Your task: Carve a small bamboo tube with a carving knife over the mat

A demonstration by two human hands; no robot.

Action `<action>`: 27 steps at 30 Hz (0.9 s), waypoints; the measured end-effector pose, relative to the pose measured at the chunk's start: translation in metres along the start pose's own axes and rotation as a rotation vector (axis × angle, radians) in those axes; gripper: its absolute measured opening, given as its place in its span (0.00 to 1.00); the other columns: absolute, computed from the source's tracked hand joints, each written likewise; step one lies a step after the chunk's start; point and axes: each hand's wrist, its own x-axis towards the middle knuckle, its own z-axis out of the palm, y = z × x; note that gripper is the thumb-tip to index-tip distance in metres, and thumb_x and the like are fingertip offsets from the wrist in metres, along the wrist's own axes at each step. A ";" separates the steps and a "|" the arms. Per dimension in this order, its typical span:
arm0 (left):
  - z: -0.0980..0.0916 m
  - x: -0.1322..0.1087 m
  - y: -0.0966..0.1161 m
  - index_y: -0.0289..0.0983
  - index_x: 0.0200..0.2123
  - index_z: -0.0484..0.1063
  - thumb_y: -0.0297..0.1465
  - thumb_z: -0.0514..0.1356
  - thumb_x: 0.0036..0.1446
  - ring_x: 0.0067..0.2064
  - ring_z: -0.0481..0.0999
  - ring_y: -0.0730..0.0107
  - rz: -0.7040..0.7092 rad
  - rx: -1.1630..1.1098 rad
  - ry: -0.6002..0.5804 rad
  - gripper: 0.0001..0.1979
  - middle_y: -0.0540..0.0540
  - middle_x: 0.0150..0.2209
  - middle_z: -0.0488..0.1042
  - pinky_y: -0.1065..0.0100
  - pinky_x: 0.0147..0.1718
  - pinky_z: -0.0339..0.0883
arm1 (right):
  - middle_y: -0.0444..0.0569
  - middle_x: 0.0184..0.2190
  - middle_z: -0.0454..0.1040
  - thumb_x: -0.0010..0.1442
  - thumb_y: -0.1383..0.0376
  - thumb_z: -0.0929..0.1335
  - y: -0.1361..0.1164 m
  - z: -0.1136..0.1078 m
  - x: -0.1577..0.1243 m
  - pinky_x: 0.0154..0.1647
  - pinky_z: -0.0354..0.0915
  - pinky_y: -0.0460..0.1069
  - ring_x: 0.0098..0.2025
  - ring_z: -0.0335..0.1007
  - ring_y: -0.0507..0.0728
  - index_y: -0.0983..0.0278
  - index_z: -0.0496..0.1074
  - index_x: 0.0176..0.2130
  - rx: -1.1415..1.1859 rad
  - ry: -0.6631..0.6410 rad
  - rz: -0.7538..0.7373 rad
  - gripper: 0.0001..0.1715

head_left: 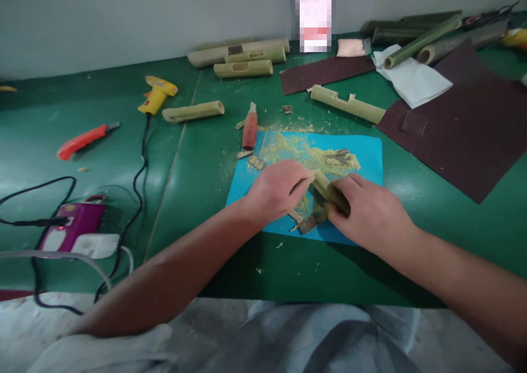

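My right hand point(370, 211) grips a short green bamboo piece point(325, 186) over a blue sheet point(368, 153) on the green table. My left hand point(278, 189) is closed beside it, its fingers pressed against the bamboo's end; whatever it holds is hidden by the fingers. Yellowish shavings point(296, 148) and small bamboo chips point(308, 222) lie on the sheet around both hands.
A red-handled knife point(249, 129) lies just beyond the sheet. Cut bamboo tubes point(242, 60) sit at the back, another tube point(193, 111) left. Yellow glue gun point(157, 94), orange cutter point(84, 140), purple device point(76, 222) with cables at left. Dark sandpaper sheets point(465, 126) at right.
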 end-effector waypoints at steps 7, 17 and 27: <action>0.001 -0.001 -0.001 0.36 0.40 0.77 0.31 0.54 0.76 0.35 0.76 0.66 0.006 -0.042 0.003 0.13 0.46 0.32 0.78 0.64 0.35 0.67 | 0.52 0.36 0.78 0.64 0.63 0.67 0.000 0.001 0.000 0.30 0.50 0.52 0.34 0.69 0.57 0.62 0.74 0.37 0.004 0.010 0.001 0.06; 0.001 -0.001 -0.004 0.37 0.40 0.77 0.32 0.56 0.76 0.35 0.77 0.67 -0.026 -0.056 0.006 0.12 0.47 0.32 0.78 0.65 0.36 0.69 | 0.52 0.38 0.78 0.65 0.62 0.68 -0.001 -0.001 0.000 0.30 0.50 0.52 0.35 0.71 0.58 0.62 0.74 0.39 0.003 -0.040 0.009 0.06; 0.002 0.001 -0.001 0.37 0.38 0.76 0.32 0.55 0.76 0.34 0.76 0.67 -0.010 -0.056 -0.006 0.13 0.47 0.31 0.77 0.65 0.35 0.67 | 0.52 0.38 0.78 0.64 0.62 0.68 0.000 0.000 0.000 0.30 0.50 0.51 0.35 0.71 0.58 0.62 0.74 0.38 0.013 -0.024 0.010 0.06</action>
